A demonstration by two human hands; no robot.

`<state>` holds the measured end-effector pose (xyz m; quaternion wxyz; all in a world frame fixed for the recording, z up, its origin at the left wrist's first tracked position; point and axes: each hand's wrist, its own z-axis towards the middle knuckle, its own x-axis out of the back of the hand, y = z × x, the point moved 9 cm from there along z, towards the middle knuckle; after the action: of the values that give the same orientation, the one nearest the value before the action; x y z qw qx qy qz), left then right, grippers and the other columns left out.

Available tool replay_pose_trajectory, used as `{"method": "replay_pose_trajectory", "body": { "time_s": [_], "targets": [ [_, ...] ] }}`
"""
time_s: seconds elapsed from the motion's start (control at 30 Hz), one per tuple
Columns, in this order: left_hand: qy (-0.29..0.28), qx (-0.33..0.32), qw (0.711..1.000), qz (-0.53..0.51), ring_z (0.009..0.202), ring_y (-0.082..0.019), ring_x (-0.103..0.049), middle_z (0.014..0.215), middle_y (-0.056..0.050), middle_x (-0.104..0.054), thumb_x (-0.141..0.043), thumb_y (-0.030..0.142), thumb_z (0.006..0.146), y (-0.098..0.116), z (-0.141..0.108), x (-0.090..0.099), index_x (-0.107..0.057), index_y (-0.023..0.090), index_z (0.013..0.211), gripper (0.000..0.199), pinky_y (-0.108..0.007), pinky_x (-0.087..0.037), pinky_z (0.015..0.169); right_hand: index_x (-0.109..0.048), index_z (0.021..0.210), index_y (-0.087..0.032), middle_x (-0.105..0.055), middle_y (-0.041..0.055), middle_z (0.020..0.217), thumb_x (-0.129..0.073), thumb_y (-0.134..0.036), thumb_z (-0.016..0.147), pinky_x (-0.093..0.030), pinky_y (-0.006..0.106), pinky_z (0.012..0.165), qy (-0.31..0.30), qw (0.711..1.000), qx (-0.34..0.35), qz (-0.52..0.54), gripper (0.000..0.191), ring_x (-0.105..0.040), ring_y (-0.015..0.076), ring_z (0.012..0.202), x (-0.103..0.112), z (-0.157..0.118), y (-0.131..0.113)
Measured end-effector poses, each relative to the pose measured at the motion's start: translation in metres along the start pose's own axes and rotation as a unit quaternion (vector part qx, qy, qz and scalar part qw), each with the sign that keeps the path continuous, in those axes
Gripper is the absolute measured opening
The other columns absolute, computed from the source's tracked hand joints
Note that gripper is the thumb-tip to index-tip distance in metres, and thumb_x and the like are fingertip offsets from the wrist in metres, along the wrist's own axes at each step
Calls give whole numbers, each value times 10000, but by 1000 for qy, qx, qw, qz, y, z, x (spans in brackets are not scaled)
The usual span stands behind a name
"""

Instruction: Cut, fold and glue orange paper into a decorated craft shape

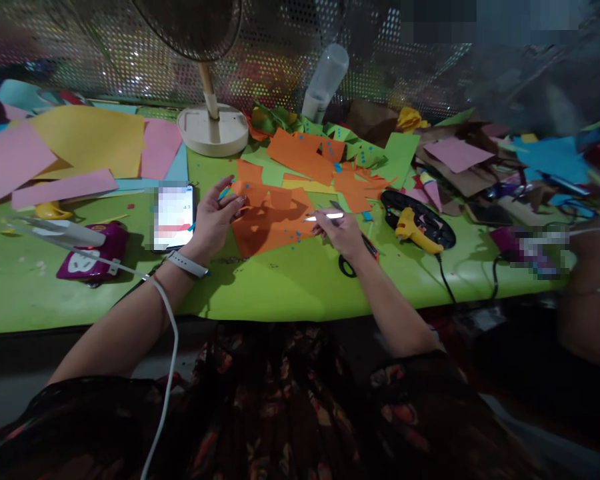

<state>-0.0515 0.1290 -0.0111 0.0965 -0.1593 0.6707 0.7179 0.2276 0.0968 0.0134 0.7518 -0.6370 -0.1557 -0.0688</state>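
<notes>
My left hand (219, 212) hovers at the left edge of a cut orange paper sheet (267, 220), with thumb and fingers curled round a small piece of coloured paper (225, 193). Orange and blue show at its fingertips, but the exact shape of the piece is unclear. At the sheet's right side, my right hand (341, 232) grips a slim white pen-like tool (325, 217), its tip pointing left over the paper. Tiny blue scraps (296, 237) lie on the sheet. Scissors with black handles (348, 265) are partly hidden under my right wrist.
A phone (174, 217) and a purple power socket (93, 253) with a white cable lie left. A yellow glue gun (414, 230) rests on a black tray right. Behind are a fan base (214, 130), a bottle (326, 80) and paper scraps. Another person's arm (593, 287) is far right.
</notes>
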Motion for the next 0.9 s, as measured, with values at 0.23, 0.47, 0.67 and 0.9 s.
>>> {"method": "replay_pose_trajectory", "body": {
  "time_s": [0.23, 0.47, 0.67, 0.9],
  "targets": [
    [-2, 13, 1000, 7, 781, -100, -716, 808, 52, -741, -791, 132, 786, -1, -1, 0, -651, 265, 1217, 473, -225, -568, 700, -738, 1020, -155, -750, 90, 849, -619, -542, 887, -590, 326, 615, -52, 998, 33, -15, 426, -696, 169, 672, -21, -14, -4],
    [3, 23, 1000, -10, 781, -113, -719, 805, 47, -739, -827, 130, 738, 1, -5, -4, -667, 285, 1175, 490, -210, -567, 688, -743, 1008, -172, -749, 89, 864, -615, -533, 905, -594, 331, 617, -61, 995, 67, -38, 396, -696, 177, 685, -27, -15, -4],
    [5, 22, 1000, -7, 798, -120, -724, 792, 39, -725, -787, 100, 769, 2, -5, -5, -660, 259, 1191, 468, -226, -566, 718, -734, 965, -183, -729, 71, 817, -564, -506, 946, -571, 330, 630, -73, 987, 104, -92, 365, -682, 180, 680, -32, -17, -11],
    [7, 30, 1000, -6, 797, -118, -717, 790, 33, -725, -776, 88, 760, 4, -7, -6, -647, 250, 1232, 516, -222, -569, 725, -720, 960, -189, -736, 81, 856, -513, -412, 991, -541, 347, 699, -77, 962, 186, -184, 306, -679, 197, 758, -36, -23, -26]
  ]
}}
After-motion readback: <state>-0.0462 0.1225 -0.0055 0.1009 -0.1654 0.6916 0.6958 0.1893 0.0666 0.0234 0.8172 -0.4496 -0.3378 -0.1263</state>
